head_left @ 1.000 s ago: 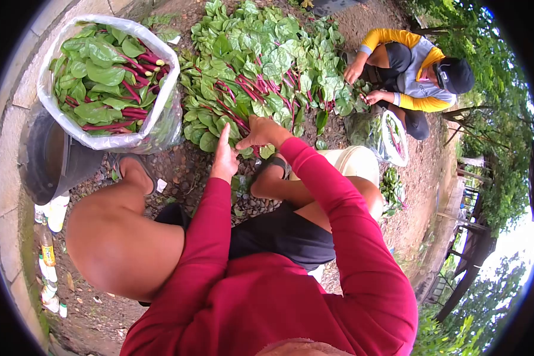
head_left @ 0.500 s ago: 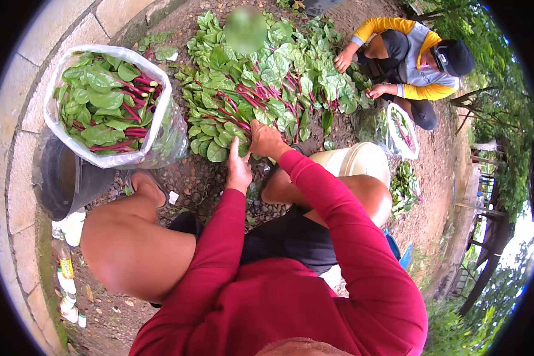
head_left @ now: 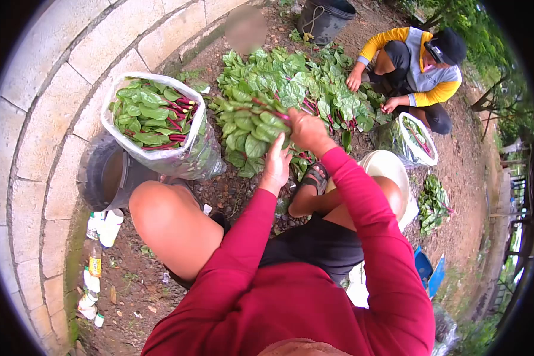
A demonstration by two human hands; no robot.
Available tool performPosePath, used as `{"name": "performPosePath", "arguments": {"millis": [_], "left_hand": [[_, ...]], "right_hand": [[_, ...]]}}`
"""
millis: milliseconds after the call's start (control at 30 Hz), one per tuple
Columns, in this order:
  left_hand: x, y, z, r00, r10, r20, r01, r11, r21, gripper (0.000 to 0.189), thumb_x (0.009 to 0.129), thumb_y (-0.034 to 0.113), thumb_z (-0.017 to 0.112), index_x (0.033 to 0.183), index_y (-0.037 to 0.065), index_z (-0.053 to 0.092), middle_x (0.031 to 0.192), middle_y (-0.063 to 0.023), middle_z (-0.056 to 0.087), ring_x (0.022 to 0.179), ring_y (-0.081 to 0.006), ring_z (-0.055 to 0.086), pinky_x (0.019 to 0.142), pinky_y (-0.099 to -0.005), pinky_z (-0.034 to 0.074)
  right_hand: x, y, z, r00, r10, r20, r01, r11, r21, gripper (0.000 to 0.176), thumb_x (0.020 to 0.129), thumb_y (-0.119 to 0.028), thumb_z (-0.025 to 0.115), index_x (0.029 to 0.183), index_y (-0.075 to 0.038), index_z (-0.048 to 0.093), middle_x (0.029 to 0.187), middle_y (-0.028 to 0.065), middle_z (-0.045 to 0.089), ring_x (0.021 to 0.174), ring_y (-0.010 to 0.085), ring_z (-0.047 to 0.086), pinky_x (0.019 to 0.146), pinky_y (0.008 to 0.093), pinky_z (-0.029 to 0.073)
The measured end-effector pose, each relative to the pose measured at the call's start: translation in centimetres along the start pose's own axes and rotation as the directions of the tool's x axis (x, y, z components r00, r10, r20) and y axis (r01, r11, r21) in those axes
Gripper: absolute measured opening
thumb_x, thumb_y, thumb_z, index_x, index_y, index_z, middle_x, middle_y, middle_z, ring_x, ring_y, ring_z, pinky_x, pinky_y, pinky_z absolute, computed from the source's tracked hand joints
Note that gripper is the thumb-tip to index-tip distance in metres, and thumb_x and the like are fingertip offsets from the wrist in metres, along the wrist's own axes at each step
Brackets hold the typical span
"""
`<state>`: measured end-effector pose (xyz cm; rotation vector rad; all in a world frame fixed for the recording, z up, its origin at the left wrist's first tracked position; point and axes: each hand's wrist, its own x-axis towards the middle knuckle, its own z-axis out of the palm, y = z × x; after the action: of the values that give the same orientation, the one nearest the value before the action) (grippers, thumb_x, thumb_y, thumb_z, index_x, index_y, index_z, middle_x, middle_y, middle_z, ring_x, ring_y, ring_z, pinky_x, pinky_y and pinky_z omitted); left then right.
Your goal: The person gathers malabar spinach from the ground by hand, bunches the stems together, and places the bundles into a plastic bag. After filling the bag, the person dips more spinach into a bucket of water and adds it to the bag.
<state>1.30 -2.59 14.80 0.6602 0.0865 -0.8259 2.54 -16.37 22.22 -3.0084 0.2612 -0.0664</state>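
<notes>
My right hand [head_left: 310, 132] is closed around the purple-red stems of a bunch of Malabar spinach [head_left: 252, 129], its broad green leaves pointing left. Just below the leaves, my left hand [head_left: 276, 166] is open with fingers stretched, its fingertips right at the bunch's lower edge. Behind them a large pile of the same greens [head_left: 279, 76] covers the ground. To the left stands a clear plastic bag [head_left: 204, 151], packed with greens whose cut stems show on its right side.
A co-worker [head_left: 418, 71] squats at the pile's right side, near a second bag of greens [head_left: 421, 142]. Black buckets stand at left [head_left: 98, 178] and at the back [head_left: 326, 24]. A curved stone border [head_left: 53, 154] runs along the left, with several bottles [head_left: 95, 261] near it.
My right hand has lifted the bunch up from the pile's near edge, leaves swinging left. My left hand stays beside it. The view has shifted, showing more stone border and a back bucket.
</notes>
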Motion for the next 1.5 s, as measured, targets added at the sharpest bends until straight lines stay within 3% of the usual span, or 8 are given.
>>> {"name": "performPosePath", "arguments": {"millis": [233,333,500,700,933,1067,1367,1500], "left_hand": [[-0.7,4.5,4.5,0.979,-0.205,0.007,0.153,0.751,0.643,0.064,0.089,0.048,0.072,0.138,0.011,0.054,0.139,-0.01,0.058,0.131,-0.03,0.05,0.103,-0.0476,0.04],[1.1,6.9,4.7,0.981,-0.124,0.153,-0.057,0.563,0.825,0.054,0.088,0.034,0.077,0.129,0.004,0.059,0.123,-0.0103,0.065,0.114,-0.0236,0.06,0.092,-0.0371,0.049],[4.3,17.8,8.0,0.913,-0.051,0.405,-0.399,0.104,0.911,0.053,0.091,0.031,0.074,0.13,-0.003,0.059,0.121,-0.0169,0.067,0.113,-0.0244,0.063,0.099,-0.0363,0.05],[6.5,29.2,8.0,0.882,-0.091,0.462,-0.47,-0.192,0.861,0.053,0.093,0.026,0.069,0.134,-0.004,0.054,0.126,-0.0177,0.063,0.118,-0.0247,0.06,0.101,-0.0367,0.047],[0.5,30.2,7.6,0.942,-0.269,0.201,-0.28,-0.298,0.913,0.053,0.092,0.02,0.068,0.136,-0.004,0.052,0.126,-0.0185,0.062,0.117,-0.0264,0.059,0.101,-0.0378,0.046],[-1.4,28.7,8.1,0.928,-0.343,0.143,-0.278,-0.384,0.88,0.054,0.088,0.017,0.072,0.135,-0.002,0.054,0.125,-0.0168,0.062,0.116,-0.0263,0.059,0.101,-0.0376,0.046],[-8.5,28.8,10.8,0.94,-0.328,0.097,-0.24,-0.433,0.869,0.055,0.087,0.014,0.071,0.136,-0.003,0.053,0.127,-0.0167,0.064,0.113,-0.0247,0.059,0.1,-0.0371,0.045],[-8.3,31.3,6.7,0.979,-0.201,0.037,-0.073,-0.173,0.982,0.058,0.088,0.014,0.07,0.14,-0.003,0.05,0.132,-0.016,0.059,0.115,-0.0233,0.058,0.101,-0.0364,0.046]], "right_hand": [[-2.6,6.3,-13.4,0.97,0.104,-0.221,-0.118,0.992,-0.05,0.024,0.079,-0.014,0.062,0.101,-0.006,0.056,0.081,0.021,0.068,0.079,0.041,0.069,0.069,0.0523,0.054],[-6.7,10.1,-18.9,0.96,0.126,-0.249,-0.178,0.964,-0.198,0.031,0.077,-0.015,0.063,0.107,-0.007,0.058,0.081,0.0195,0.069,0.077,0.0405,0.069,0.068,0.0516,0.054],[-17.4,17.3,-24.8,0.926,0.225,-0.304,-0.336,0.858,-0.388,0.034,0.079,-0.016,0.064,0.113,-0.011,0.059,0.082,0.0167,0.069,0.078,0.0388,0.069,0.068,0.0509,0.054],[-30.9,19.4,-28.4,0.901,0.394,-0.18,-0.427,0.736,-0.526,0.025,0.085,-0.01,0.059,0.11,-0.008,0.057,0.081,0.0178,0.067,0.077,0.0377,0.069,0.065,0.0487,0.054],[-33.7,18.2,-24.0,0.882,0.437,0.179,-0.207,0.698,-0.685,0.014,0.091,-0.017,0.059,0.102,-0.011,0.066,0.087,0.0087,0.072,0.08,0.0267,0.074,0.063,0.0396,0.058],[-26.8,17.1,-15.6,0.647,0.525,0.553,-0.022,0.737,-0.675,0.022,0.088,-0.021,0.067,0.106,-0.013,0.078,0.112,0.006,0.074,0.099,0.0283,0.072,0.075,0.0532,0.057],[-17.0,23.8,4.5,0.546,0.59,0.595,-0.304,0.801,-0.515,0.028,0.082,-0.021,0.073,0.109,-0.015,0.078,0.111,0.0091,0.074,0.1,0.0304,0.072,0.071,0.0554,0.057],[-19.4,26.3,5.8,0.644,0.516,0.564,-0.317,0.852,-0.417,0.033,0.069,-0.013,0.082,0.102,-0.012,0.079,0.107,0.0119,0.075,0.097,0.0298,0.073,0.073,0.0476,0.059]]}}
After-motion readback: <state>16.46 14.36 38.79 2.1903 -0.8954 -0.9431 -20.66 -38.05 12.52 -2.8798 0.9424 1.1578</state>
